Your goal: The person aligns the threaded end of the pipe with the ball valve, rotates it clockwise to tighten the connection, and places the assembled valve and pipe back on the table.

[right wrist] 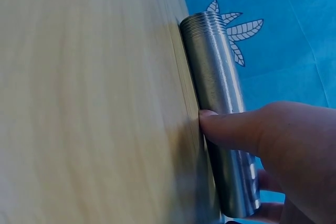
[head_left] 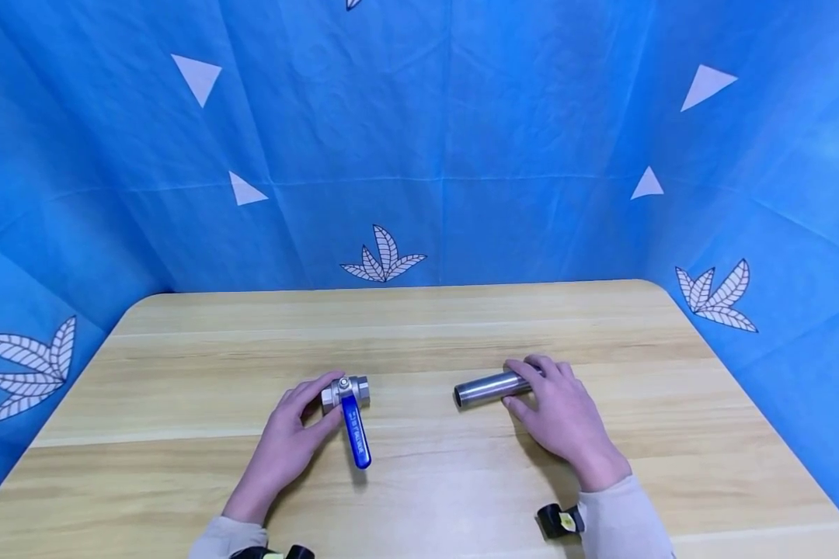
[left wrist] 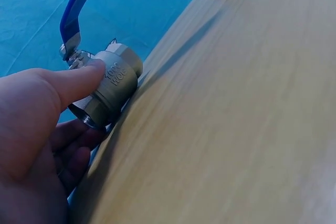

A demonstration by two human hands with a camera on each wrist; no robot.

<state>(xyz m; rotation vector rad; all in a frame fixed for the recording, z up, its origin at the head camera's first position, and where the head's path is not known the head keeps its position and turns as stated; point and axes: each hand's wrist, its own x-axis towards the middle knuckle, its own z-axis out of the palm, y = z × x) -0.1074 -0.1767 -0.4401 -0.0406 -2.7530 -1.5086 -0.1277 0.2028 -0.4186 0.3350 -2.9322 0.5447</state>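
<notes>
My left hand (head_left: 295,435) grips a metal ball valve (head_left: 330,396) by its body, the thumb on the near side and the fingers behind. The valve's blue lever handle (head_left: 356,432) points toward me. "1000 WOG" is cast on the valve body (left wrist: 116,74) in the left wrist view. On the right, my right hand (head_left: 562,407) holds a steel pipe (head_left: 485,390) between thumb and fingers near its right end. The pipe lies on the table, its open end facing left. Threads ring the far end of the pipe (right wrist: 207,61) in the right wrist view.
The wooden table (head_left: 419,330) has rounded far corners. A blue cloth (head_left: 503,140) with white triangles and leaf prints hangs behind it and along both sides. Bare tabletop separates the valve from the pipe. Black wrist devices (head_left: 558,520) sit by both cuffs.
</notes>
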